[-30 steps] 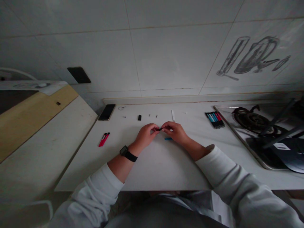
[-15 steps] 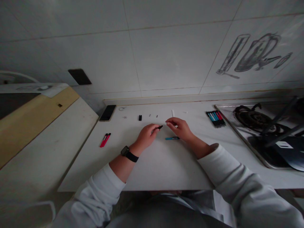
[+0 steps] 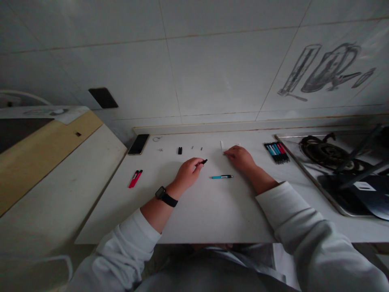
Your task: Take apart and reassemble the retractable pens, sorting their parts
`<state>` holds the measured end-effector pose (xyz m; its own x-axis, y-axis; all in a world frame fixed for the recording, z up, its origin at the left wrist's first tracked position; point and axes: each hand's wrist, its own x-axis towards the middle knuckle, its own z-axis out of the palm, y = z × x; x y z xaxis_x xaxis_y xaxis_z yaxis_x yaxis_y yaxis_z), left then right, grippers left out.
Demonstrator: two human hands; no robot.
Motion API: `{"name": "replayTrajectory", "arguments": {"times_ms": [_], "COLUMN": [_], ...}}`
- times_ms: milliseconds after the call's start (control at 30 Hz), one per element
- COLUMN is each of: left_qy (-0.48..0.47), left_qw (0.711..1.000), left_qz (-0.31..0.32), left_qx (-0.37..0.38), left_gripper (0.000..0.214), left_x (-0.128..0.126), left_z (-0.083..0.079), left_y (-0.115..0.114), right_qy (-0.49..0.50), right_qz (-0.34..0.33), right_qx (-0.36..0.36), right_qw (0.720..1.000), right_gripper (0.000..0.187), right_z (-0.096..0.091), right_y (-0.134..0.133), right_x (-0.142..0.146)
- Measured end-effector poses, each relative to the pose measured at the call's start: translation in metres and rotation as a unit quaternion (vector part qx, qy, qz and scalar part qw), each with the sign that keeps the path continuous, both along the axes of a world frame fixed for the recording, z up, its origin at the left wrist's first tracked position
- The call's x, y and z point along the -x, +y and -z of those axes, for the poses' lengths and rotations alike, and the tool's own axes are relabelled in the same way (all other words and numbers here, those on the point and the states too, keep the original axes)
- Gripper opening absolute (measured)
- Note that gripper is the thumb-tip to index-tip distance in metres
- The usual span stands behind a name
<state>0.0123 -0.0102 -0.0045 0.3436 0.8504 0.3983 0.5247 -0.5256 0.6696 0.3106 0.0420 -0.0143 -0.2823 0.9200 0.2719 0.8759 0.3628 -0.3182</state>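
My left hand [image 3: 189, 172] is closed in a pinch on a small black pen part [image 3: 204, 162], whose dark tip sticks out past the fingers. Over to the right, my right hand [image 3: 241, 159] has its thumb and fingertips together at the near end of a thin white tube [image 3: 221, 144] lying on the table. Between and below the hands lies a blue pen [image 3: 222, 177] with a black end. Small black pieces [image 3: 180, 150] and tiny metal-looking bits [image 3: 201, 149] rest in a row beyond my left hand.
Two red pens [image 3: 135, 179] lie at the left, below a phone [image 3: 138, 144]. A ring-shaped item [image 3: 156, 139] and small pale bits [image 3: 161, 150] are beside it. Several blue, red and black pens [image 3: 276, 152] lie side by side near the stove [image 3: 331, 194]. A tiled wall backs the table.
My right hand has moved right and away from my left hand, to the white tube, uncovering the blue pen's black end. My left hand stays in place with the black part.
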Motion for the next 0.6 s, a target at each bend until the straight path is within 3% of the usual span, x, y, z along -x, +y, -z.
{"name": "replayTrajectory", "arguments": {"times_ms": [400,600], "left_qy": [0.005,0.013], "left_qw": [1.000,1.000], "left_qz": [0.001,-0.002], "left_qx": [-0.004,-0.004], "left_gripper": [0.017,0.018], "left_x": [0.000,-0.001], "left_z": [0.001,0.002], "left_y": [0.000,0.001], "right_qy": [-0.101,-0.120], "right_qz": [-0.024,-0.042], "right_qx": [0.000,0.020], "right_qw": [0.995,0.992], "right_gripper": [0.020,0.019], "right_z": [-0.021,-0.018], "right_y": [-0.019,-0.022], "right_x": [0.016,0.026]}}
